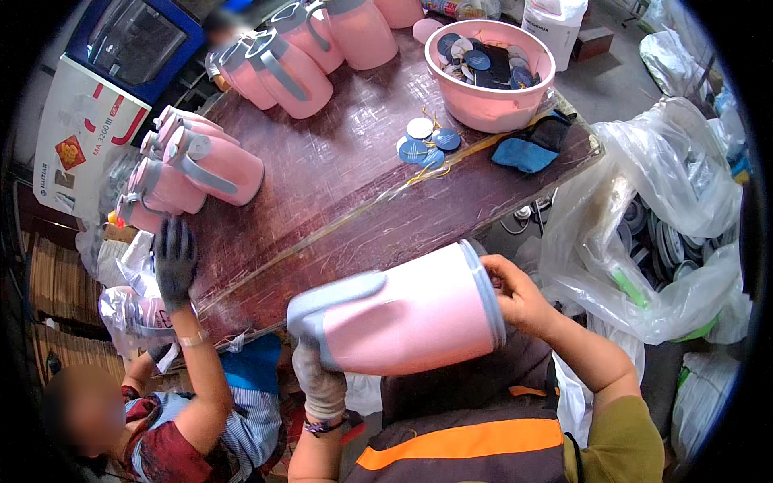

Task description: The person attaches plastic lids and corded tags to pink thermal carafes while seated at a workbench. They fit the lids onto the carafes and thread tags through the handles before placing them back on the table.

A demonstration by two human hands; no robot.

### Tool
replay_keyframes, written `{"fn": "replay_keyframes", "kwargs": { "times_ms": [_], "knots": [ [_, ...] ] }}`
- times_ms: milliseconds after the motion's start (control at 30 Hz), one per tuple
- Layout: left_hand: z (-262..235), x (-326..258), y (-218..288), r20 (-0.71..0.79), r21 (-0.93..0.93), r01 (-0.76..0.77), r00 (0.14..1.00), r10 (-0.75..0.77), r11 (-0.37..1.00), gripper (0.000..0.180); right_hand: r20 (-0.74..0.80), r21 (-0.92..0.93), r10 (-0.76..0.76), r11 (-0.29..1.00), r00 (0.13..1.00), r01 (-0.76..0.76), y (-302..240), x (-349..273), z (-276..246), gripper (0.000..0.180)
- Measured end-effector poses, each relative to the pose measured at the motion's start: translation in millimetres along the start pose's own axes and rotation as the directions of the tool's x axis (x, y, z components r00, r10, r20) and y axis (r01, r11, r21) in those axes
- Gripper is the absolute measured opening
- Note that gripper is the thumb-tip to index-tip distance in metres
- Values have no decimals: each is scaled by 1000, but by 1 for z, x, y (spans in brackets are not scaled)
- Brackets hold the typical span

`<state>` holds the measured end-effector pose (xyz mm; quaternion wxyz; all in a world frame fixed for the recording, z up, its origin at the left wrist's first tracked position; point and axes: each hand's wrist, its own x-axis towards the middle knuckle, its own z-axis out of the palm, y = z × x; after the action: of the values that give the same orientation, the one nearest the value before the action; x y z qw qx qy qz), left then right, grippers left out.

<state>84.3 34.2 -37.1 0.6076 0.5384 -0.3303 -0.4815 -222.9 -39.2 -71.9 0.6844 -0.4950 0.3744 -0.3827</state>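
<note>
A large pink jug [411,314] with a grey handle and a grey base ring lies on its side between my hands, in front of the table's near edge. My left hand [318,378], in a light grey glove, grips its grey top end below the handle. My bare right hand [515,294] is closed against the base end at the right, its fingers curled at the grey ring. Parts of my fingers are hidden behind the jug.
On the dark red table [338,169] stand several pink jugs [221,169]. Round tags with yellow strings [431,149] lie near a pink basin [491,101] of more tags and a blue-black cloth item [527,149]. A co-worker's gloved hand [175,262] reaches in at left. Plastic bags [644,282] hold grey discs.
</note>
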Motion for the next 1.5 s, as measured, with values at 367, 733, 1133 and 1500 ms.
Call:
{"fn": "replay_keyframes", "kwargs": {
  "times_ms": [367,733,1133,1500],
  "knots": [
    [-3,7,3,8,-200,225,973,-229,954,45,106,-382,-252,883,962,273,-24,-18,3,45],
    [0,22,13,169,131,173,966,-194,976,64,-56,-637,-525,674,850,374,1,-28,2,51],
    [2,22,23,27,-224,-3,1000,9,975,43,393,-467,321,877,862,-113,69,17,-17,27],
    [43,-25,29,199,132,452,860,-470,882,35,64,-993,-684,-116,727,-22,13,234,-76,18]
  ]
}}
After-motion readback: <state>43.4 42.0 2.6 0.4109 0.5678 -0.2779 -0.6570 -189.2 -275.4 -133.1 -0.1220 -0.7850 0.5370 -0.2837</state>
